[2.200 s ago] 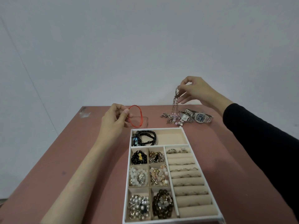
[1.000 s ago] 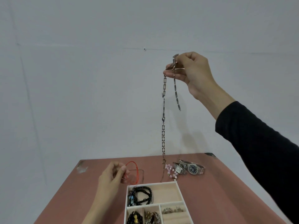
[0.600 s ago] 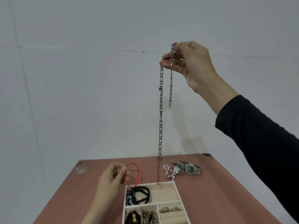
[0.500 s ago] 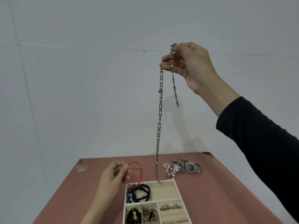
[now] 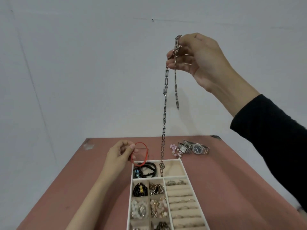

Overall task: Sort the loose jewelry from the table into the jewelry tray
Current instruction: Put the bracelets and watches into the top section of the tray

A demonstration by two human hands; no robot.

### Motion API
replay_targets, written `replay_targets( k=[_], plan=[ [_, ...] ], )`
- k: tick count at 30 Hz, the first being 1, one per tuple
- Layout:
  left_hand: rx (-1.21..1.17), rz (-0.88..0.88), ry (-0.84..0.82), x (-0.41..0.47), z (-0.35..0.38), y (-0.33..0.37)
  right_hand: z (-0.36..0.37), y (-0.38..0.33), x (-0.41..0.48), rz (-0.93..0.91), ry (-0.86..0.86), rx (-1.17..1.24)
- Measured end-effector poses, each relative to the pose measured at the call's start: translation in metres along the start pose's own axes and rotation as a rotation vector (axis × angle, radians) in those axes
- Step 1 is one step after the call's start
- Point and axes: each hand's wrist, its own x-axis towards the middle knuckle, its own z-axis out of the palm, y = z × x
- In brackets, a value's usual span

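**Chain necklace now touching down in the tray's far compartment**

Chain necklace [image 5: 164,113] hangs from your right hand [image 5: 197,58], whose fingertips are pinched together on its upper end, with a short tail dangling free just right of the main run. Half a second ago the lower end swung just above the far rim; now it has dropped inside the jewelry tray [image 5: 184,168], and the bottom links are starting to pool on the beige floor of the wide far compartment, just right of the black bead bracelets [image 5: 147,170]. The chain is over its slot, so lowering your hand should coil the rest in; a sideways drift could drape links over the rim.

Your left hand [image 5: 119,156] has stayed near the tray's far left corner, thumb and fingers closed on the red cord bracelet [image 5: 141,153], which is not yet in.

On the table [image 5: 74,180] beyond the tray, the pink bead bracelet [image 5: 176,151] and two watches [image 5: 193,147] remain unsorted.
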Motion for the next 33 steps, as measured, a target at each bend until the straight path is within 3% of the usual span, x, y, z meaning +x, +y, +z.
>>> replay_targets(
  k=[26,33],
  plan=[
    [0.07,0.042,-0.016,0.006,-0.008,-0.01,-0.023,0.139,-0.086,0.451,-0.123,-0.198],
    [0.093,0.03,-0.027,0.006,-0.007,-0.012,-0.033,0.17,-0.112,0.481,-0.236,-0.413]
  ],
)
